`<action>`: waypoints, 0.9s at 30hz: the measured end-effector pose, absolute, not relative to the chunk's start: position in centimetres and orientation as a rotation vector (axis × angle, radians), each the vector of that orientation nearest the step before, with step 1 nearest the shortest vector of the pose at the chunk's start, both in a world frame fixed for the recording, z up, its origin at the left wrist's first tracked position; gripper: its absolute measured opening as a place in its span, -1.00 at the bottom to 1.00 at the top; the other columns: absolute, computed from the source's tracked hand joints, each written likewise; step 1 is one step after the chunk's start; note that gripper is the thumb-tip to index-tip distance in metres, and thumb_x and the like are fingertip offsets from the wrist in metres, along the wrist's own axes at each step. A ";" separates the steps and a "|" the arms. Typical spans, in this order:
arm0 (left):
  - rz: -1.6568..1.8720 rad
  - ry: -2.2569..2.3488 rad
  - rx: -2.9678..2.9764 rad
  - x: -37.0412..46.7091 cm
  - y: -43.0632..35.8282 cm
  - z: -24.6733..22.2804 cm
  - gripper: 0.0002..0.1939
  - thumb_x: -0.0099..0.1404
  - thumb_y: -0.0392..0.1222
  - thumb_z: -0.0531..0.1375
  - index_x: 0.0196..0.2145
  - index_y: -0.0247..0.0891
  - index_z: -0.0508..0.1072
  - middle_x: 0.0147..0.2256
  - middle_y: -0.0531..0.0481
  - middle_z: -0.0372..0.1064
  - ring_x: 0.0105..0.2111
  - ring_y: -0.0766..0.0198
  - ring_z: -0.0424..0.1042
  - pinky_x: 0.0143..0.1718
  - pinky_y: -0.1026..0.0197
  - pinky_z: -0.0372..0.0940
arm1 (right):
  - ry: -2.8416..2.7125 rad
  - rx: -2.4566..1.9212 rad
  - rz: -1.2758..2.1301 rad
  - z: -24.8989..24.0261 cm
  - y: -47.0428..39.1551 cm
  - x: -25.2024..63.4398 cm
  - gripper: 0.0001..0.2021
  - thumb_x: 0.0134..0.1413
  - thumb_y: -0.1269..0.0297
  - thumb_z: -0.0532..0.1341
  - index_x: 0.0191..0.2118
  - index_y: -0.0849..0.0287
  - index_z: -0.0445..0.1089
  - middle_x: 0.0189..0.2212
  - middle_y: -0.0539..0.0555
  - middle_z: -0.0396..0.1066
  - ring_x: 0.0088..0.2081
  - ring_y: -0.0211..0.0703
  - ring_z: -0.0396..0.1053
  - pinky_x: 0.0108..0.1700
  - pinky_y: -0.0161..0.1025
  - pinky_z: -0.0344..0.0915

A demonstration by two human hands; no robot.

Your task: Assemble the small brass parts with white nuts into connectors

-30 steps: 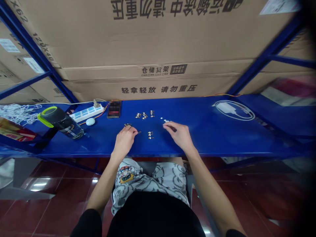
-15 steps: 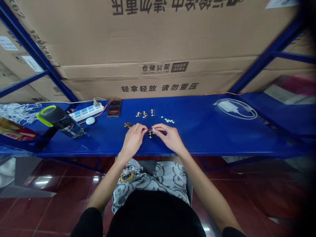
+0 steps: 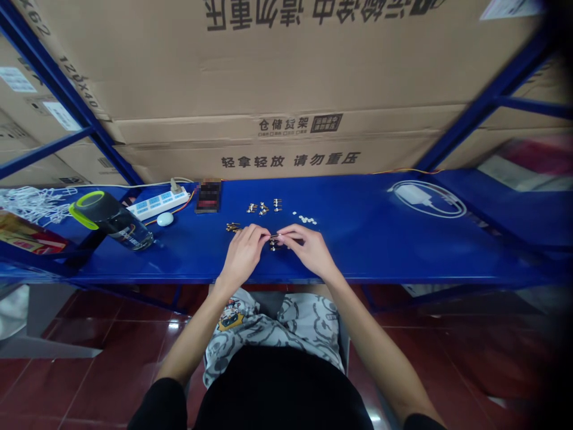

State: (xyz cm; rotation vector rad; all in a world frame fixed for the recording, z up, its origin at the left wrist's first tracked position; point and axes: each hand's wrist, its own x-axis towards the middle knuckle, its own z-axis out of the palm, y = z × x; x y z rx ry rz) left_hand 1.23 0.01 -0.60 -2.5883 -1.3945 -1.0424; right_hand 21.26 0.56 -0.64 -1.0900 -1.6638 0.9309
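My left hand (image 3: 244, 251) is closed in a pinch on a thin brass-coloured screw, mostly hidden by the fingertips. Facing it, my right hand (image 3: 308, 246) pinches a small white piece at the screw's other end. Just below the fingertips lie a few screws with white pieces (image 3: 273, 245), partly covered by the hands. Beside my left hand is a pile of bare brass-coloured screws (image 3: 233, 227). Farther back sit three small groups of screws fitted with white pieces (image 3: 263, 208). Several loose white pieces (image 3: 307, 220) are scattered beyond my right hand.
On the blue tabletop (image 3: 380, 251) stand a dark bottle with a lime strap (image 3: 119, 221), a white power strip (image 3: 159, 204), a white rounded object (image 3: 165, 219) and a dark phone-like object (image 3: 208, 196). A coiled white cable with charger (image 3: 416, 194) lies right. Large cardboard (image 3: 286, 77) rises behind.
Both hands stay nearly in place, fingertips still meeting at the screw. The whole view has shifted very slightly; nothing on the table has visibly moved.
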 end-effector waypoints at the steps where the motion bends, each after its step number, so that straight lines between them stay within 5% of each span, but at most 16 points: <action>1: -1.041 -1.399 -2.586 1.2 0.0 -0.6 -0.83 0.56 -0.18 0.01 -0.12 -0.20 0.39 -0.17 -0.02 0.46 -0.15 0.18 0.45 -0.09 0.15 0.26 | -1.661 -1.088 0.927 -0.6 0.6 21.3 -0.79 0.20 0.07 0.29 -0.16 0.06 0.52 -0.26 0.04 0.63 -0.20 -0.04 0.61 -0.07 -0.10 0.51; 16: -1.033 -1.369 -2.619 1.2 -0.2 -0.3 -0.84 0.56 -0.20 0.01 -0.10 -0.19 0.38 -0.16 -0.02 0.46 -0.18 0.19 0.45 -0.08 0.15 0.27 | -1.678 -1.053 0.937 -0.5 0.3 21.2 -0.78 0.20 0.05 0.30 -0.19 0.07 0.49 -0.27 0.04 0.63 -0.18 -0.01 0.61 -0.07 -0.11 0.50; 27: -0.977 -1.365 -2.612 1.2 -0.1 -0.4 -0.84 0.56 -0.21 0.01 -0.11 -0.21 0.39 -0.18 -0.02 0.46 -0.19 0.18 0.44 -0.09 0.14 0.25 | -1.824 -1.117 0.625 -1.0 0.3 21.2 -0.83 0.27 0.12 0.25 -0.15 0.00 0.56 -0.23 0.00 0.64 -0.18 0.00 0.61 -0.08 -0.10 0.51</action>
